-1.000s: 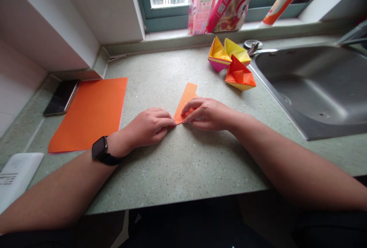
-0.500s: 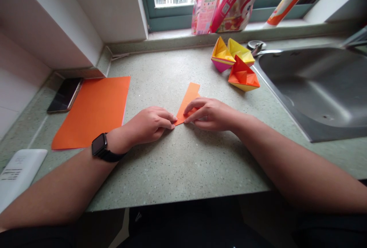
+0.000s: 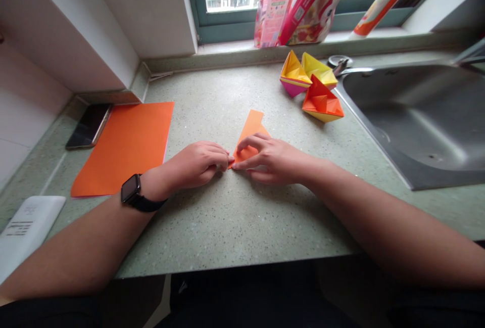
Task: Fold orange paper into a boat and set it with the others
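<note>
A folded piece of orange paper [image 3: 251,124] lies on the middle of the countertop, its narrow strip pointing away from me. My left hand [image 3: 206,162] is closed at the paper's near left corner, with fingertips pinching that corner. My right hand [image 3: 270,158] lies across the paper from the right, fingers bent and thumb and forefinger tips at the same corner. Its palm hides part of the paper's right side. Both hands' tips nearly meet. A black watch [image 3: 132,189] sits on my left wrist.
Orange paper sheets [image 3: 125,148] lie at left, beside a phone [image 3: 89,126] and a white device [image 3: 32,227]. Three folded paper boats, including a red-orange one [image 3: 322,103], stand near the steel sink [image 3: 401,176]. Pink packages [image 3: 275,14] line the windowsill.
My right hand has slid left and slightly nearer, its fingertips now at the paper's near left corner. More of the paper's right side shows. My left hand stays at the corner.
</note>
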A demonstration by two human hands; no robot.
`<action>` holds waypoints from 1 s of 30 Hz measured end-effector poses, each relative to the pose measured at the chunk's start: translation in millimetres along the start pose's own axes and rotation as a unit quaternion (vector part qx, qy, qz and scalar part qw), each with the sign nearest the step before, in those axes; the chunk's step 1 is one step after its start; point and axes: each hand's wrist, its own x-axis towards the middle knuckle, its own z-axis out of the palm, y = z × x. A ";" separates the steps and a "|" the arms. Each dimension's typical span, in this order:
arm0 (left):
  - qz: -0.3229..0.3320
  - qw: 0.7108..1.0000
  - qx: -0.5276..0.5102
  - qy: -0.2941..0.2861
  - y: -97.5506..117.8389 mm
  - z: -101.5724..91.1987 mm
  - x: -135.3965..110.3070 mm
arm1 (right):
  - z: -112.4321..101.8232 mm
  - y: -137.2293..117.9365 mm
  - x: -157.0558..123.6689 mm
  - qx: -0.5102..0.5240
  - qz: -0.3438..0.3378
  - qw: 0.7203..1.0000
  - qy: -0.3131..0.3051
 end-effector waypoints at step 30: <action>-0.005 0.993 0.107 -0.048 10.8 11.5 -0.3 | -16.5 30.7 -5.4 0.062 0.098 0.993 0.021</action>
